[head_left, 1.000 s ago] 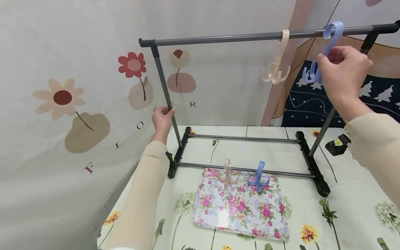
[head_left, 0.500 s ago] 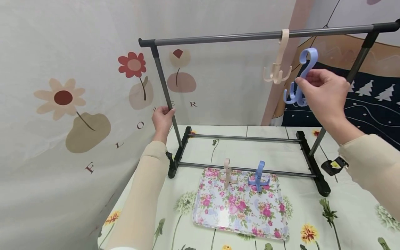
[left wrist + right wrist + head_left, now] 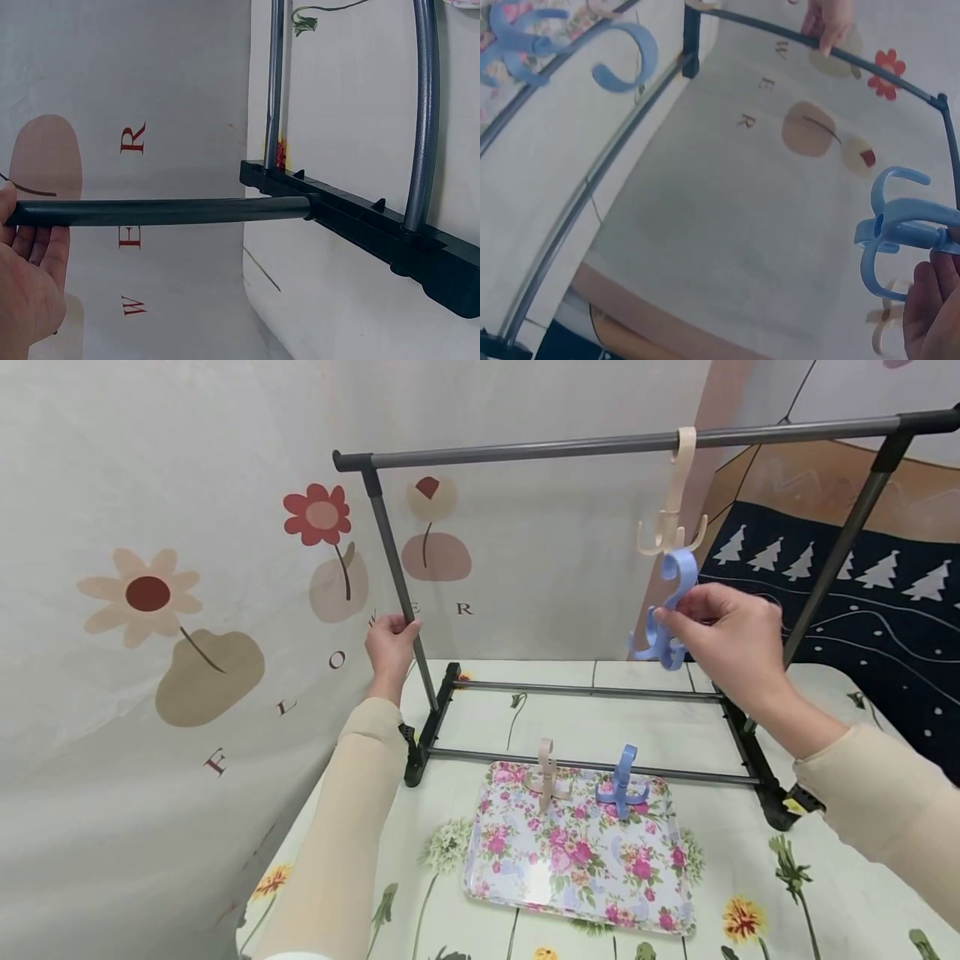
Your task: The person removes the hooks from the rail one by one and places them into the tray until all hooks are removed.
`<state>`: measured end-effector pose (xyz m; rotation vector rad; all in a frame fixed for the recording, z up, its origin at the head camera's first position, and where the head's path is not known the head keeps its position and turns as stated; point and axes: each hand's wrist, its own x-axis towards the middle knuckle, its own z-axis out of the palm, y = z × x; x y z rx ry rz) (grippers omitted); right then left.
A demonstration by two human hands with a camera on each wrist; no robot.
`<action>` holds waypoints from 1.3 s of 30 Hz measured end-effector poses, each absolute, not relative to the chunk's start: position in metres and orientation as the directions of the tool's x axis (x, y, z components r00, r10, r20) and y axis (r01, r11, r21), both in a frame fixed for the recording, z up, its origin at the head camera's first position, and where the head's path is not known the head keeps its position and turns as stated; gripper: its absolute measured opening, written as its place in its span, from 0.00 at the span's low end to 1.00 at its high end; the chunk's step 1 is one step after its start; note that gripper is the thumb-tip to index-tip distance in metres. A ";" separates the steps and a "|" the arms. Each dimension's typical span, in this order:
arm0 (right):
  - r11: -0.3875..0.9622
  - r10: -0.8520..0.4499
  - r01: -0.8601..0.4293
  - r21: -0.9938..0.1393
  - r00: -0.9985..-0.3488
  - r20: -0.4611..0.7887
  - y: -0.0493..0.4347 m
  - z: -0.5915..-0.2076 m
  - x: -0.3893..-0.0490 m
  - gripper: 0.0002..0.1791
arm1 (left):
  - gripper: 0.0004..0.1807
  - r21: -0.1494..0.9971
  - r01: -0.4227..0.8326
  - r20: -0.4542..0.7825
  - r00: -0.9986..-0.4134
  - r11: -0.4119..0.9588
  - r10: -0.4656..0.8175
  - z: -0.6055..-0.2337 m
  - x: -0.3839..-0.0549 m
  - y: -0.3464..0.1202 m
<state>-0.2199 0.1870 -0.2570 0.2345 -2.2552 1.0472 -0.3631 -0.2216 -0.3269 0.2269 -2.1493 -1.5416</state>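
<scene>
Light-blue hook (image 3: 663,645) is sitting in the right hand (image 3: 738,639), whose thumb and fingers are pinching its stem, at six o'clock from the cream hook (image 3: 678,485) hanging on the rail (image 3: 525,450). At nine o'clock, the left hand's (image 3: 390,652) fingers are gripping the rack post (image 3: 387,543). The floral tray (image 3: 555,889) is lying at seven o'clock.

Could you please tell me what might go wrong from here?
The blue hook in the right hand overlaps the hanging beige hook's prongs in the head view, so the two could catch; whether they touch is unclear. That beige hook simply hangs over the top bar, so a bump might swing or unseat it. The left hand grips the rack's upright; a tug there could shift the rack.
</scene>
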 end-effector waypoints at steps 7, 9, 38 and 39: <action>0.627 0.010 -0.471 -0.620 -0.791 0.611 0.167 -0.275 -0.208 0.13 | 0.14 0.922 0.149 0.295 -0.868 0.358 -0.399 -0.326 -0.363 -0.222; 0.597 -0.022 -0.496 -0.631 -0.796 0.605 0.162 -0.280 -0.205 0.11 | 0.14 0.922 0.148 0.294 -0.869 0.357 -0.399 -0.326 -0.364 -0.223; 0.359 -0.205 -0.363 -0.860 -0.930 0.307 0.094 -0.410 -0.164 0.03 | 0.15 0.926 0.152 0.290 -0.872 0.345 -0.394 -0.328 -0.364 -0.223; 0.352 -0.209 -0.358 -0.865 -0.931 0.300 0.092 -0.414 -0.163 0.04 | 0.15 0.926 0.154 0.292 -0.872 0.346 -0.394 -0.328 -0.364 -0.223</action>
